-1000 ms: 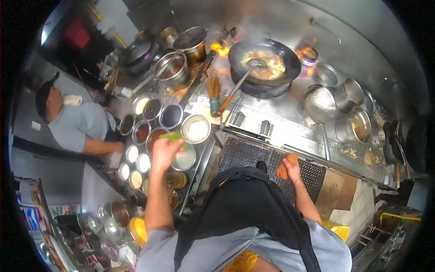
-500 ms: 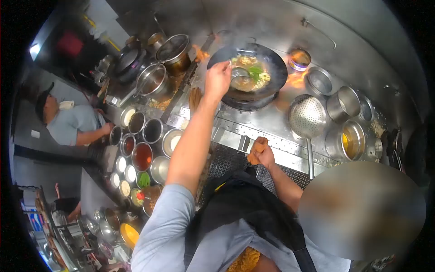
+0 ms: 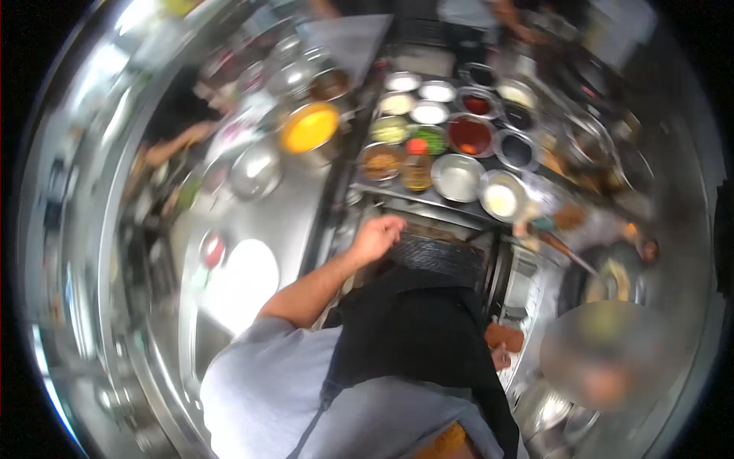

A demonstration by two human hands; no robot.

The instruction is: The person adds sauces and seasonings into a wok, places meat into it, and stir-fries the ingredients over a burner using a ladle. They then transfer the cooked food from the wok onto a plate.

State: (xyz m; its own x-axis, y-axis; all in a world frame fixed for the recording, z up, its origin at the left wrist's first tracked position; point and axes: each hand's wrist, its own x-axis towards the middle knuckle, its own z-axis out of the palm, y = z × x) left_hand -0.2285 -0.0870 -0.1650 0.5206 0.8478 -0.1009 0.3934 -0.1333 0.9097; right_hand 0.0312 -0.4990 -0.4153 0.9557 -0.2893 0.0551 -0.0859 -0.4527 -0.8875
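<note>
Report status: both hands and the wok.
Left hand near containers, grip unclear. Right hand holding orange cloth. Wok partly blurred out, ladle in it.

The single view comes from a camera on the person's head, looking steeply down past the apron (image 3: 413, 321) at close range, with both hands, left (image 3: 378, 237) and right (image 3: 501, 356), below it. It faces the bowls (image 3: 457, 177) a little farther ahead, taking in the counter (image 3: 287, 210) on the left and the wok (image 3: 573, 279) at the right. The lens is very wide: straight edges bow, corners go black, and much of the picture is blurred.
</note>
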